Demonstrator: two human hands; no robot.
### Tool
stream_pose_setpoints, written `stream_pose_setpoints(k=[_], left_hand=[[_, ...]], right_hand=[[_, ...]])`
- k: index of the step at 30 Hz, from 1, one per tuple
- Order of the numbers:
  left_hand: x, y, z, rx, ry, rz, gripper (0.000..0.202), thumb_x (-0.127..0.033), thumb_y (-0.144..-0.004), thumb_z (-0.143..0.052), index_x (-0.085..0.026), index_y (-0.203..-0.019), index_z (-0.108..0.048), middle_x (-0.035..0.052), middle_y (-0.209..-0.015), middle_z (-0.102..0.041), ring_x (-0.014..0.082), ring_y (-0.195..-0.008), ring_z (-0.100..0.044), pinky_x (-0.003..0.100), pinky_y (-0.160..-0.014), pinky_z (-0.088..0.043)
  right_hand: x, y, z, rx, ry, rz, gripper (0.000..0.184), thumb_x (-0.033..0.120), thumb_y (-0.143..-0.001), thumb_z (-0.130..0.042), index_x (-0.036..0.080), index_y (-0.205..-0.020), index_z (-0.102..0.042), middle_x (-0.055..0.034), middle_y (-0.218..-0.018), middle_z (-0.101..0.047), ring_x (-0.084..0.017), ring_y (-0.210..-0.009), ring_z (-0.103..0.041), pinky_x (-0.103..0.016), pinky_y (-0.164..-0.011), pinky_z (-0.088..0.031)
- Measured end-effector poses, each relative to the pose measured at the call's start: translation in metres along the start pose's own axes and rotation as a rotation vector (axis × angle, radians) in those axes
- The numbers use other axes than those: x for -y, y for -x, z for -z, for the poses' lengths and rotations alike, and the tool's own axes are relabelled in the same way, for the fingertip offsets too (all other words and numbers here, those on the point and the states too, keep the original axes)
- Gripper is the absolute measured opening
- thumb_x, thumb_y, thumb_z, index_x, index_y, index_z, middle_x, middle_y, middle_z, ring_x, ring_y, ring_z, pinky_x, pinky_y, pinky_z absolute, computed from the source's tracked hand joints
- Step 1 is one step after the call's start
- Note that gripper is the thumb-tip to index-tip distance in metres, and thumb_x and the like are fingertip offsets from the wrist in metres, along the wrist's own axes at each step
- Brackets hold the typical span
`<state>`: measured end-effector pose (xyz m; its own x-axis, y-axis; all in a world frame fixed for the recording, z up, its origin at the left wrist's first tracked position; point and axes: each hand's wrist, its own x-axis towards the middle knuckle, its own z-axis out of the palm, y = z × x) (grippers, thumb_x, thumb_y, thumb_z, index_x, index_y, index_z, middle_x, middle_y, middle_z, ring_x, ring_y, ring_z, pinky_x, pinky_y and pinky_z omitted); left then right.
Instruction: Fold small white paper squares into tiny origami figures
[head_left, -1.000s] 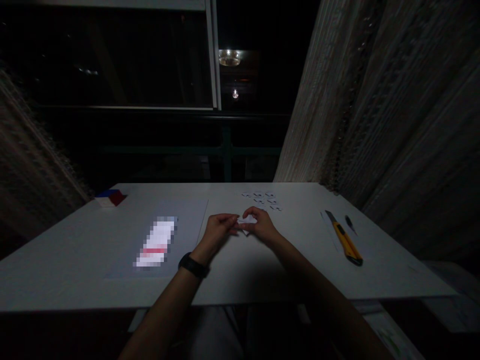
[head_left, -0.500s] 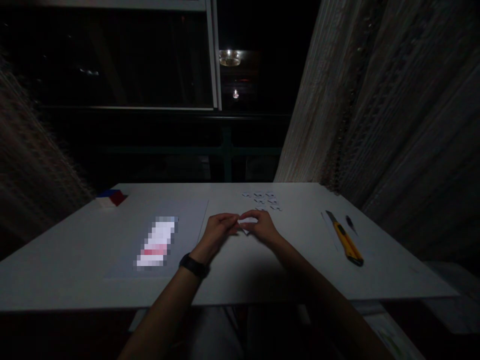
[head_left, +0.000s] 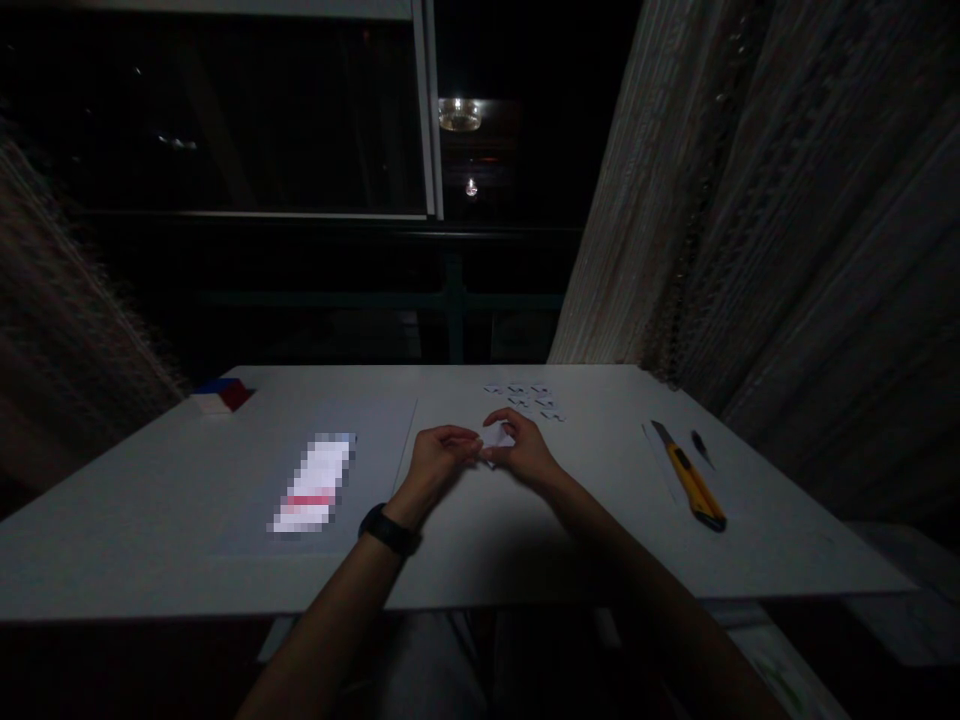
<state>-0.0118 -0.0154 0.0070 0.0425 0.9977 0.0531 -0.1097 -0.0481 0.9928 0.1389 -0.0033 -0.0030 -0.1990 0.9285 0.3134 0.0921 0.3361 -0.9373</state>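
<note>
Paper scrap (head_left: 496, 435), small and white, is pinched by the closed fingertips of the left hand (head_left: 439, 460) and right hand (head_left: 525, 450). Beyond the fingers is a dark window (head_left: 225, 120), with a curtain (head_left: 787, 220) to their right. Below them lies a white table (head_left: 150, 520). A yellow utility knife (head_left: 694, 485) is well to the right, and tiny paper bits (head_left: 529, 398) lie just beyond.

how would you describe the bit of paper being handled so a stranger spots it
On the white table, look to the middle, where two hands meet. The small white paper piece is pinched between the left hand and the right hand. Unlike the cut pieces lying in rows just beyond, it alone is being held.
</note>
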Motion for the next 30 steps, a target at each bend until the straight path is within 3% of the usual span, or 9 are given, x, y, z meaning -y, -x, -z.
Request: stream_pose_setpoints(k=[6,15,20,25,30], left_hand=[[0.004,-0.002,0.000,-0.035,-0.082,-0.049,0.024,-0.023,-0.049,-0.075,-0.010,-0.067,-0.066,0.0054,-0.055,-0.064,0.0135,-0.048,-0.057,0.024,-0.048,-0.043],[0.020,-0.009,0.007,0.043,-0.280,-0.172,0.022,-0.022,-0.053,-0.071,-0.013,-0.073,-0.068,0.0054,-0.062,-0.067,0.0163,-0.056,-0.061,0.024,-0.054,-0.045],[0.019,-0.007,0.006,0.057,-0.310,-0.192,0.022,-0.023,-0.055,-0.070,-0.013,-0.075,-0.068,0.0054,-0.062,-0.067,0.0167,-0.056,-0.061,0.024,-0.052,-0.045],[0.013,-0.005,0.003,0.075,-0.217,-0.134,0.021,-0.020,-0.052,-0.072,-0.013,-0.071,-0.067,0.0036,-0.056,-0.065,0.0158,-0.051,-0.060,0.024,-0.050,-0.044],[0.004,-0.001,0.000,0.098,-0.153,-0.074,0.022,-0.018,-0.049,-0.073,-0.011,-0.069,-0.066,0.0041,-0.054,-0.064,0.0153,-0.049,-0.058,0.024,-0.048,-0.043]], right_hand=[[-0.005,-0.002,0.003,0.039,0.123,0.025,0.047,0.022,-0.051,-0.071,0.019,-0.095,-0.054,0.0061,-0.062,-0.048,-0.008,-0.050,-0.044,-0.020,-0.046,-0.034],[-0.004,0.001,0.000,0.111,0.261,0.034,0.052,0.020,-0.049,-0.073,0.020,-0.099,-0.057,0.0021,-0.074,-0.057,-0.012,-0.064,-0.053,-0.024,-0.059,-0.041],[-0.005,0.000,-0.001,0.089,0.234,0.020,0.048,0.017,-0.048,-0.073,0.019,-0.094,-0.060,0.0018,-0.070,-0.060,-0.014,-0.066,-0.056,-0.025,-0.059,-0.044],[-0.006,-0.002,0.001,0.118,0.112,-0.072,0.053,0.016,-0.044,-0.074,0.018,-0.095,-0.058,0.0030,-0.066,-0.057,-0.011,-0.050,-0.054,-0.025,-0.047,-0.045],[-0.003,0.000,0.001,0.153,0.010,-0.117,0.052,0.011,-0.043,-0.073,0.017,-0.092,-0.057,0.0044,-0.059,-0.057,-0.012,-0.047,-0.054,-0.025,-0.045,-0.046]])
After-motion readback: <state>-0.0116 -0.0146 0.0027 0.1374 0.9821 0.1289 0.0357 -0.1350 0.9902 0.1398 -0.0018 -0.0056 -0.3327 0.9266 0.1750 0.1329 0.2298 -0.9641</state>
